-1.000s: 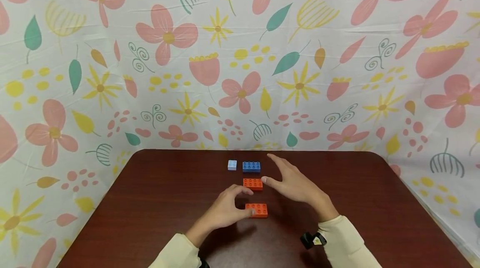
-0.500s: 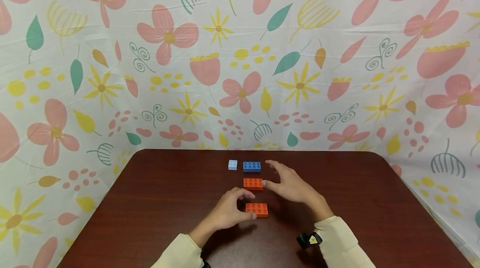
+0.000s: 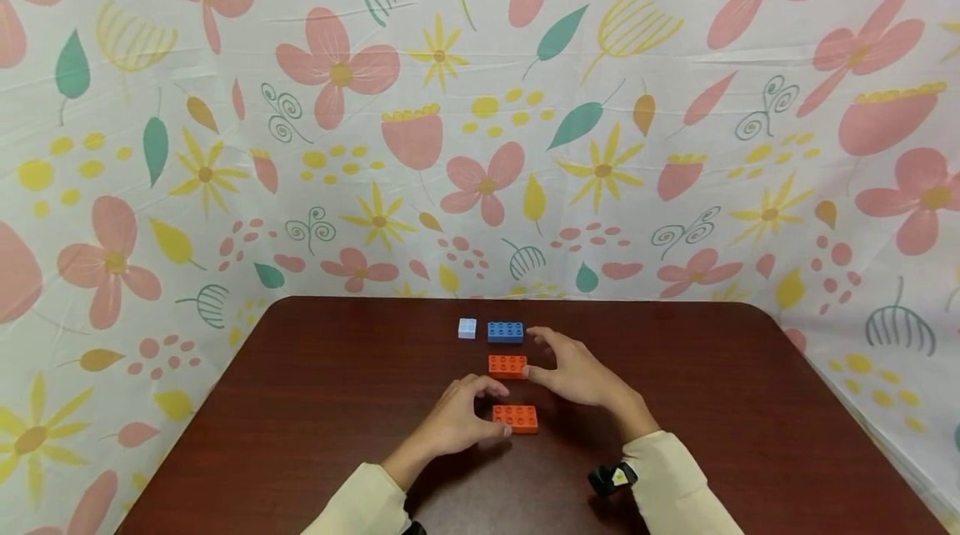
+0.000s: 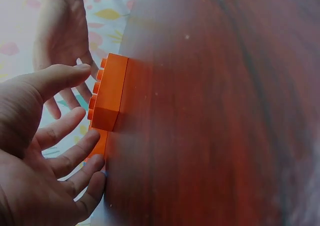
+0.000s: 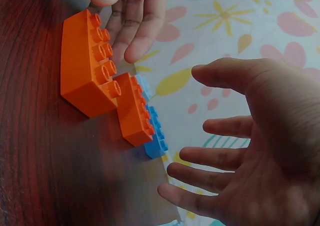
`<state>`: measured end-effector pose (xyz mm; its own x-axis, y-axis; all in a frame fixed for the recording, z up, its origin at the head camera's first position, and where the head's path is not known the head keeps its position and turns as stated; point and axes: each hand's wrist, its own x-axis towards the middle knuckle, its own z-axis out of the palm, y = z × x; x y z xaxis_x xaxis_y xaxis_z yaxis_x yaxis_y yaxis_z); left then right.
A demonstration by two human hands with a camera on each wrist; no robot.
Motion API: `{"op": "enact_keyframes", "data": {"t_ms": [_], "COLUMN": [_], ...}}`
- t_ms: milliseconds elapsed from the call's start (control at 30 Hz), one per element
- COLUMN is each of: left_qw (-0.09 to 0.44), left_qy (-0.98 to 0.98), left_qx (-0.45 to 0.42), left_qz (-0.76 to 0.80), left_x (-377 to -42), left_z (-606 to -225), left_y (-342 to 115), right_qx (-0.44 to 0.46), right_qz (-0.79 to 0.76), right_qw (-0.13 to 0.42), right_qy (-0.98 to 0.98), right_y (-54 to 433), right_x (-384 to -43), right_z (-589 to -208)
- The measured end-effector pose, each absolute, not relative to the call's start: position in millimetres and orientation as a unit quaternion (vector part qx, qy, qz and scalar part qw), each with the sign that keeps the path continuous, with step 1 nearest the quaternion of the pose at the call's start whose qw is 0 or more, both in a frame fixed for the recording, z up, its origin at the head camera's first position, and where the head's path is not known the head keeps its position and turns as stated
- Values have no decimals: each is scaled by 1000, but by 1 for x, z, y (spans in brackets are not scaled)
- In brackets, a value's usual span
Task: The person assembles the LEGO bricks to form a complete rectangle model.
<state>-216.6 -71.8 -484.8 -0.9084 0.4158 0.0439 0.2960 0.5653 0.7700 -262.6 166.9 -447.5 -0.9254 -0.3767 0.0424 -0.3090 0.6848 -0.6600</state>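
1. The left hand (image 3: 453, 418) has a wide grip with nothing held; its thumb is at the left front corner of the orange near brick (image 3: 518, 417), which lies studs up on the tabletop (image 3: 337, 385). Contact cannot be told. Closing from there might catch only that corner and twist the brick round.

2. The right hand (image 3: 573, 370) has a wide grip too, holding nothing. Its thumb is by the right end of the orange middle brick (image 3: 507, 367), its index fingertip just beside the blue brick (image 3: 506, 332). Closing in that pose could nudge both bricks at once.

3. The pale brick (image 3: 467, 328) lies just left of the blue brick, a narrow gap between them. A leftward push on the blue one could drive them together.

4. Both lie near the tabletop's back edge, so a long forward shove might send one over.

5. The left fingertips reach toward the space between the two orange bricks; lowering them carelessly could knock the middle one askew, and hands brought inward together might bump.
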Motion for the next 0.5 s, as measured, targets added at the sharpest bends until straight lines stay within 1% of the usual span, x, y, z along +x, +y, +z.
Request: {"op": "enact_keyframes", "data": {"t_ms": [367,500], "left_qw": [65,63], "left_qy": [885,887], "left_qx": [203,205], "left_qz": [414,408], "left_x": [-222,-222], "left_z": [-489,-491], "left_y": [-71,-71], "right_qx": [-193,-209], "right_qz": [-383,-384], "right_qw": [59,55], "right_qy": [901,898], "right_y": [165,164], "right_x": [-274,-276], "right_z": [-467,-474]}}
